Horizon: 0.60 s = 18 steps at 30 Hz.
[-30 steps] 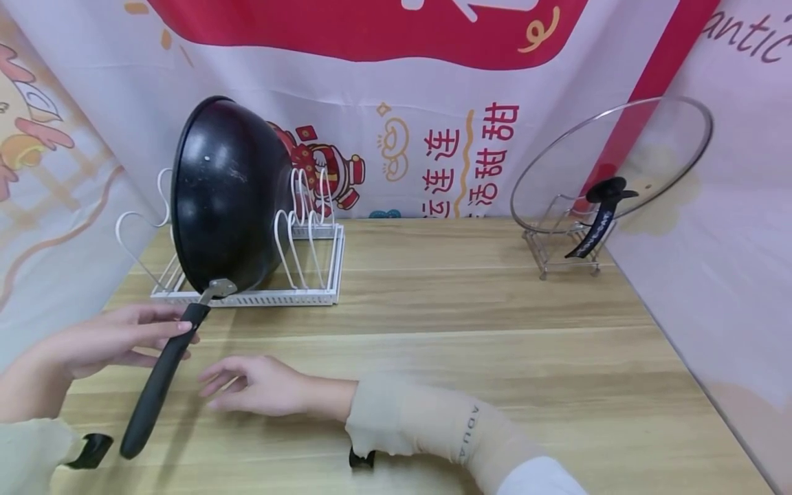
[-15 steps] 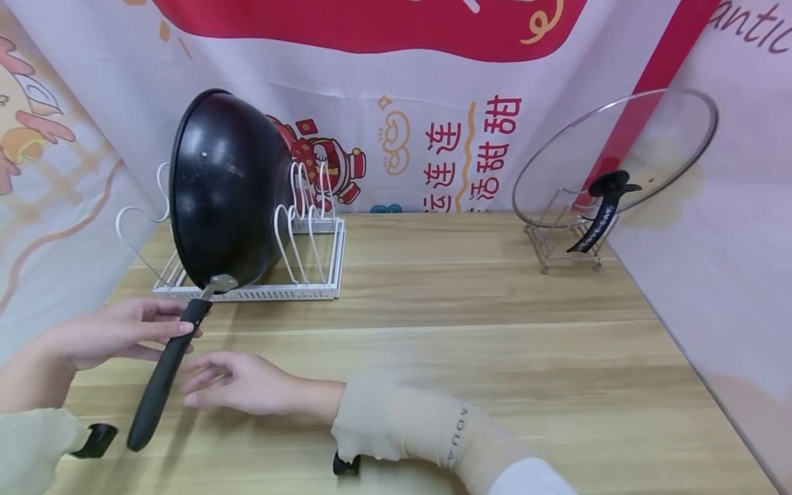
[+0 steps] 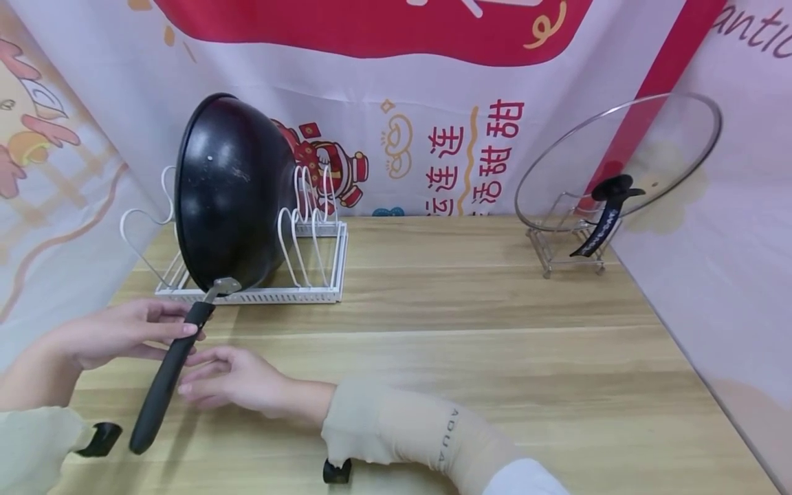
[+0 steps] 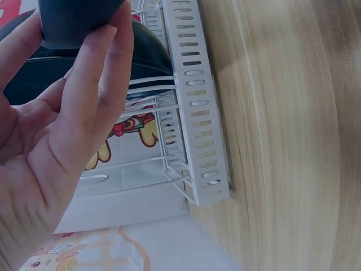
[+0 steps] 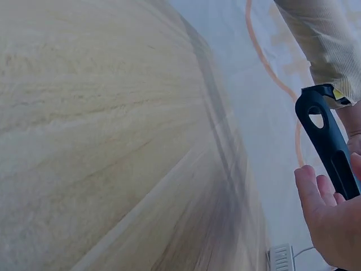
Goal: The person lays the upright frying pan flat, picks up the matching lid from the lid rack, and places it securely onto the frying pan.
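A black wok [image 3: 232, 185] stands tilted on its side in a white wire rack [image 3: 303, 295] at the left, its long black handle [image 3: 163, 392] pointing down toward the front. My left hand [image 3: 117, 337] pinches the handle near its upper end between thumb and fingers. In the left wrist view, that hand [image 4: 62, 130] has its fingers against the dark handle [image 4: 76, 22]. Just right of the handle is my right hand [image 3: 238, 381], fingers loosely bent and holding nothing. The right wrist view shows its fingers [image 5: 309, 189] close beside the handle [image 5: 327, 141]; contact is unclear.
At the back right, a large glass lid [image 3: 612, 189] with a black knob leans in a small wire stand [image 3: 572, 265]. Fabric walls border the wooden table [image 3: 464, 371] at the back and sides. White wire dividers [image 3: 303, 240] rise right of the wok.
My right hand has moved left, closer to the wok's handle. The left hand keeps its hold, and the wok stays in the rack.
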Each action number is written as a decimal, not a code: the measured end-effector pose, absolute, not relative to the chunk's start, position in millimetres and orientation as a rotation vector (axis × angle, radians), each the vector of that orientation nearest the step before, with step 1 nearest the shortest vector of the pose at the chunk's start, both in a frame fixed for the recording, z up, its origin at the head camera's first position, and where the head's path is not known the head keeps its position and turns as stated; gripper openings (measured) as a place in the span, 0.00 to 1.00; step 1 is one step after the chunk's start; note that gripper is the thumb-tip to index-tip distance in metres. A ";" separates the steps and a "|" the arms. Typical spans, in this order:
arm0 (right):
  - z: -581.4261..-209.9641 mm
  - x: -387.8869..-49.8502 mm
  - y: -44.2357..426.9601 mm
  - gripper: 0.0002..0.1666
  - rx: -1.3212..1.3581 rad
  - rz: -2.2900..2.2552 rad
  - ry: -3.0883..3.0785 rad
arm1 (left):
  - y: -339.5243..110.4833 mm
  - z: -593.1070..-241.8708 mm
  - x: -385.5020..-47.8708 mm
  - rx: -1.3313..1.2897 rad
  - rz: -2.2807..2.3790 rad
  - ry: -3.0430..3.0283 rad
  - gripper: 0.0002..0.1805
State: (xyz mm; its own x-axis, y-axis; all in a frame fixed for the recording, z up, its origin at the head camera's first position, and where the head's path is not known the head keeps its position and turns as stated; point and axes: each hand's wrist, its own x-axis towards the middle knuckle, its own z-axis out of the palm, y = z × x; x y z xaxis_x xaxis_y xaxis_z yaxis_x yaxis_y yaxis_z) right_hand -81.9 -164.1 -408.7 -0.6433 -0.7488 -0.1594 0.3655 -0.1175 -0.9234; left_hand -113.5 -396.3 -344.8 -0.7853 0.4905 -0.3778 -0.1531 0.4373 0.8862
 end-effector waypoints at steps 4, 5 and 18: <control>-412.0 -80.5 -172.8 0.19 -0.362 -1.873 1.347 | -396.5 -345.1 -114.8 0.297 1.388 2.056 0.12; -412.3 -80.1 -174.9 0.19 -0.349 -1.873 1.336 | -397.1 -345.1 -114.9 0.297 1.394 2.046 0.12; -408.7 -75.8 -187.7 0.18 -0.298 -1.907 1.245 | -399.9 -345.8 -119.6 0.331 1.388 2.047 0.15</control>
